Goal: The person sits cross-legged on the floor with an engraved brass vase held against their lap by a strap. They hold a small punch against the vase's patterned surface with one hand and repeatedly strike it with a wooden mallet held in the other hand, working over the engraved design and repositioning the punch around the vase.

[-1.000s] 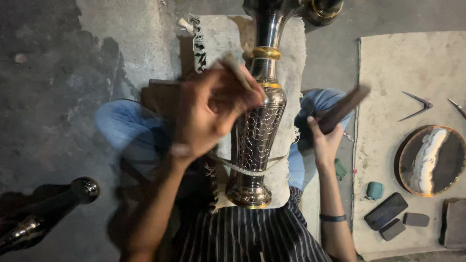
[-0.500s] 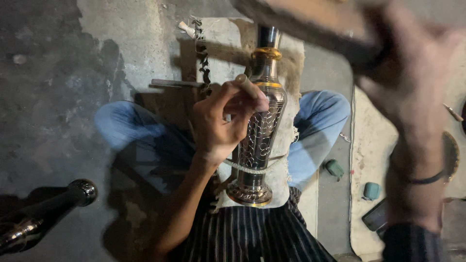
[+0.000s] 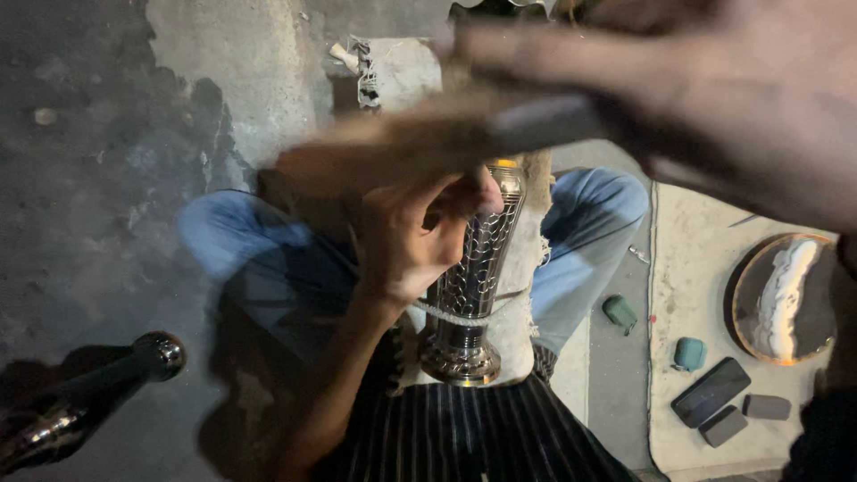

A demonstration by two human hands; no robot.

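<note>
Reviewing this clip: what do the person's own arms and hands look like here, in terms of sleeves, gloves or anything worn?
Both hands are bare, with no gloves. The left hand and its forearm show no sleeve, ring or band as far up as the view reaches. The right hand is close to the camera and heavily blurred, so nothing worn on it can be made out; its wrist is out of clear view.

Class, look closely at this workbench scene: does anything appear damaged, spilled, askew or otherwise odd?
Nothing looks spilled or broken. The engraved silver metal vase lies along the lap on frayed pale cloth, steadied by the left hand. The right hand holds a blurred wooden-handled tool close to the camera.
</note>
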